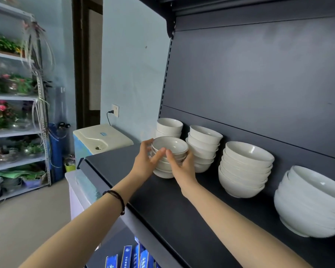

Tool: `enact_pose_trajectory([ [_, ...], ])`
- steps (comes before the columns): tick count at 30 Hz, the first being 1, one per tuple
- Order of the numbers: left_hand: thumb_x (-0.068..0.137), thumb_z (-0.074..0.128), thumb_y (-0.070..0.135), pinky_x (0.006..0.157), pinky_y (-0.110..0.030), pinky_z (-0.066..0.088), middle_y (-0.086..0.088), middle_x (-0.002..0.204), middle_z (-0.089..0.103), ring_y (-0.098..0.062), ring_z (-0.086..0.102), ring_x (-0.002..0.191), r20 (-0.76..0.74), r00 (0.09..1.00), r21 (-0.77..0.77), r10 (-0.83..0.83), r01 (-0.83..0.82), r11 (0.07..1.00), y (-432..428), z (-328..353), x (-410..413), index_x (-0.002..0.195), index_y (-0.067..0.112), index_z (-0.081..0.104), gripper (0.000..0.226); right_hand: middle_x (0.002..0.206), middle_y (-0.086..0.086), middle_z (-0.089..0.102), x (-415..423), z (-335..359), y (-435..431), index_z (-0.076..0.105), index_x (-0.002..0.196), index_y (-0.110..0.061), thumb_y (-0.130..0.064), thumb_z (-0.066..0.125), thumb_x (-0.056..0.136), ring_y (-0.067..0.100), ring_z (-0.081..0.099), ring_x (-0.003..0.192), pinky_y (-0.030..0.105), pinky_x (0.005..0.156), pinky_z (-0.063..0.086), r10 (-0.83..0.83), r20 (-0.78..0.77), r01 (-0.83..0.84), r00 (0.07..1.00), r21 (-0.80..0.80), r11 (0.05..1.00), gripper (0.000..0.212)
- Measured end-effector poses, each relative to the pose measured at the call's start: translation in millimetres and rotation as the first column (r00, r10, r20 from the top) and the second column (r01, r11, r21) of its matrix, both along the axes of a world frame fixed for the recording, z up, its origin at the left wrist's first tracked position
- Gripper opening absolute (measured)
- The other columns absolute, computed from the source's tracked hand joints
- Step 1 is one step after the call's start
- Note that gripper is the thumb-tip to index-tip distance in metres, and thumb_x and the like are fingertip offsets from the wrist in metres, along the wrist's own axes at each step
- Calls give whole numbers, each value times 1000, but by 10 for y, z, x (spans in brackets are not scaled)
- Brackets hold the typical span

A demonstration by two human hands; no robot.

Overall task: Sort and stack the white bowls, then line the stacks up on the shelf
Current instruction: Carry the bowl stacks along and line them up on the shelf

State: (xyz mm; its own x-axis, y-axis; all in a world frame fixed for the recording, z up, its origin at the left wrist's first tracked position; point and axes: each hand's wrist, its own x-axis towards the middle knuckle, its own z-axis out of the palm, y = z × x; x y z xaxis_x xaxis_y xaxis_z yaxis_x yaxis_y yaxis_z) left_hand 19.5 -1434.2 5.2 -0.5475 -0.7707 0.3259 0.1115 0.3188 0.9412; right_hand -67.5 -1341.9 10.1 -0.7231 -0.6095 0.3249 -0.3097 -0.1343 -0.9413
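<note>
The dark shelf (162, 206) carries 5 stacks of white bowls (246, 167), and a plant rack (12, 97) stands beyond its left end. The left hand (143, 163) and right hand (183, 169) close a narrow grip round the dark-rimmed stack (170, 145) at front left, which seems to rest on the shelf.

Left hand (144, 162), right hand (183, 168), fingers (157, 156) curled.
</note>
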Motion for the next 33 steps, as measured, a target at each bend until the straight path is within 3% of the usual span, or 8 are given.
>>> enact_pose_trajectory([
  [5,95,59,40,103,-31,37,1,133,51,-20,47,128,13,997,-124,72,-70,990,37,-46,18,141,19,39,55,114,-16,62,-11,15,121,51,116,-30,-39,68,89,-8,59,100,10,83,43,31,-41,-31,999,-5,1000,33],
  [9,88,45,54,102,-33,32,-1,134,53,-21,43,125,-99,930,-509,353,-352,785,277,28,106,125,16,55,54,91,3,61,-26,5,424,58,102,-16,-38,54,97,8,59,87,27,79,47,-27,-44,28,999,27,999,23],
  [13,88,44,47,78,-32,34,1,103,63,-24,56,96,-31,962,-729,270,-207,653,746,140,73,101,16,61,38,101,0,68,-76,4,1013,60,104,-22,-29,54,96,17,66,94,35,86,52,-58,-94,72,994,158,985,12],
  [16,85,46,45,75,-37,43,5,89,61,-22,58,86,42,979,-832,200,-77,549,1173,142,11,94,20,58,29,95,5,72,-75,75,1608,64,102,-19,-25,56,96,12,70,81,30,81,54,-32,-125,58,992,212,976,11],
  [21,84,43,50,66,-35,45,5,79,63,-21,61,72,195,965,-934,174,129,333,2004,136,-167,83,21,65,36,84,-7,70,-41,128,2835,67,92,-21,-26,60,92,7,67,82,23,78,53,-177,-295,267,939,302,915,8],
  [25,82,40,53,67,-35,48,4,78,66,-21,63,71,296,954,-926,42,275,260,2904,94,-280,86,22,67,41,84,-11,66,22,91,4056,66,89,-22,-30,63,90,9,62,81,31,76,53,-319,-527,558,788,393,731,8],
  [30,81,42,55,74,-38,53,4,91,73,-20,67,82,382,907,-902,-179,408,142,4325,-10,-267,99,23,71,47,129,-2,57,388,29,5691,59,126,-20,-37,61,92,22,52,120,39,99,44,-310,-784,833,537,436,342,38],
  [33,81,36,59,82,-39,52,-1,110,73,-24,68,97,414,872,-893,-261,444,68,5211,-57,-233,110,24,72,58,150,-3,40,798,33,6626,42,143,-27,-49,53,94,22,34,139,41,110,31,-292,-820,867,492,493,77,55],
])
